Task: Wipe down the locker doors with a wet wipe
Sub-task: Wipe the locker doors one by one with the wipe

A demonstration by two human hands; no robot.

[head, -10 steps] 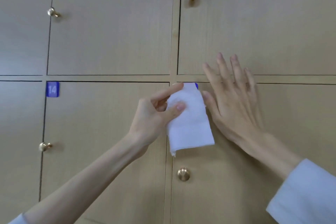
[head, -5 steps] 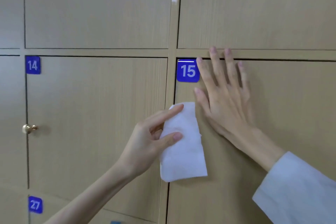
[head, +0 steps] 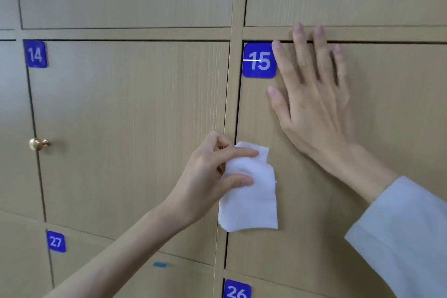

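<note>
A white wet wipe (head: 251,196) lies against the left edge of the wooden locker door numbered 15 (head: 399,128). My left hand (head: 212,176) pinches the wipe between thumb and forefinger and holds it to the door. My right hand (head: 312,104) rests flat on door 15 with its fingers spread, the fingertips reaching the door's top edge beside the blue number plate (head: 259,60). Door 14 (head: 133,128) is to the left of the wipe.
A brass knob (head: 38,144) sticks out at door 14's left edge. Blue plates mark door 14 (head: 35,54), door 27 (head: 55,241) and door 26 (head: 237,290) below. A small blue sticker (head: 159,264) sits on the lower row.
My left hand has drawn the wipe down door 15's left edge from the number plate, and the wipe has bunched at the top. My right hand has stayed flat on the door.
</note>
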